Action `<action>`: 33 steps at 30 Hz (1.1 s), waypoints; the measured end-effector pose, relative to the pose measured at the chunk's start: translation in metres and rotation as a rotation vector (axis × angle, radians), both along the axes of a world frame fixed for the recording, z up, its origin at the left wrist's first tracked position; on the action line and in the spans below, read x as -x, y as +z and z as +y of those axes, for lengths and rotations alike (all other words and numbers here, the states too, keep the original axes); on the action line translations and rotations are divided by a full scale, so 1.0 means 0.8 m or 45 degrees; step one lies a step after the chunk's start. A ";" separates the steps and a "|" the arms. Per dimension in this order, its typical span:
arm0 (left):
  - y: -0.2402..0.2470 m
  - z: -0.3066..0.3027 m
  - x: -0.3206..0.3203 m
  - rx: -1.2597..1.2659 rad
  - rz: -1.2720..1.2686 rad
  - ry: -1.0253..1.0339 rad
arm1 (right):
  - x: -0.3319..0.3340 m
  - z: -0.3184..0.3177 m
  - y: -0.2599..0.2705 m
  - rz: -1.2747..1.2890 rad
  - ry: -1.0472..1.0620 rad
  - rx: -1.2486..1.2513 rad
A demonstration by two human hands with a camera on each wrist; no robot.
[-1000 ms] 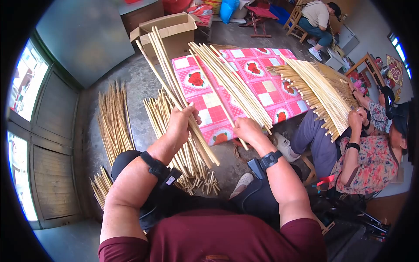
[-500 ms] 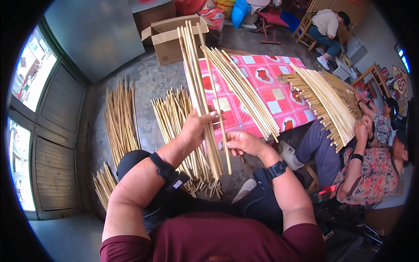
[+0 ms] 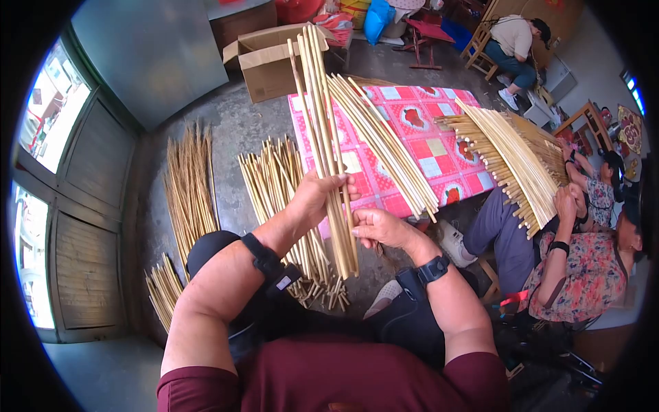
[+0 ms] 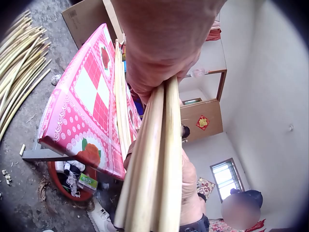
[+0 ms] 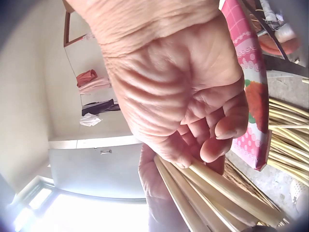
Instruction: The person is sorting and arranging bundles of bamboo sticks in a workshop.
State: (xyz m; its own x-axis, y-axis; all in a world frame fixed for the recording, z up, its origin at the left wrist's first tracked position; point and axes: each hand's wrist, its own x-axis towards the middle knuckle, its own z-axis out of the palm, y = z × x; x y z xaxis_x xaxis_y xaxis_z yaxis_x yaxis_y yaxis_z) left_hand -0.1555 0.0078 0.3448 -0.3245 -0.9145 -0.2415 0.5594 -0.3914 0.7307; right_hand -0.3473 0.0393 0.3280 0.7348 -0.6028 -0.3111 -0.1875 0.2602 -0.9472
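In the head view the left hand (image 3: 317,194) grips a small bundle of pale stalks (image 3: 317,103) around its lower part, the bundle standing nearly upright over the near edge of the table. Close to its right side, the right hand (image 3: 379,228) pinches one stalk low down with thumb and fingers. From the right wrist, that hand's fingers (image 5: 195,140) curl at the stalks (image 5: 231,193), with the other hand behind them. In the left wrist view the stalks (image 4: 149,164) come out of the left fist (image 4: 159,72).
More stalks (image 3: 384,147) lie on the pink flowered tablecloth (image 3: 429,147). Bundles (image 3: 264,185) and brushy stalks (image 3: 189,178) lie on the floor at left. A cardboard box (image 3: 271,72) stands behind. At right, a seated person (image 3: 576,268) is beside a large stalk pile (image 3: 515,161).
The left hand has come rightward and turned the bundle more upright. The right hand has brought a single stalk from over the table up against the bundle.
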 end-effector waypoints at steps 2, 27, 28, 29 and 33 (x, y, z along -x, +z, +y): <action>0.002 -0.002 0.001 0.007 0.012 -0.003 | 0.000 -0.002 -0.001 -0.042 -0.019 -0.012; -0.060 -0.046 -0.137 -0.105 -0.769 0.564 | 0.007 0.024 0.001 1.052 0.285 1.047; -0.085 -0.044 -0.153 -0.186 -0.885 0.462 | 0.007 0.028 0.000 1.099 0.345 0.997; -0.111 -0.042 -0.165 -0.267 -1.001 0.356 | 0.007 0.030 -0.001 1.145 0.401 0.946; -0.209 -0.032 -0.164 -0.487 -1.074 0.244 | 0.005 0.033 0.010 1.187 0.476 0.905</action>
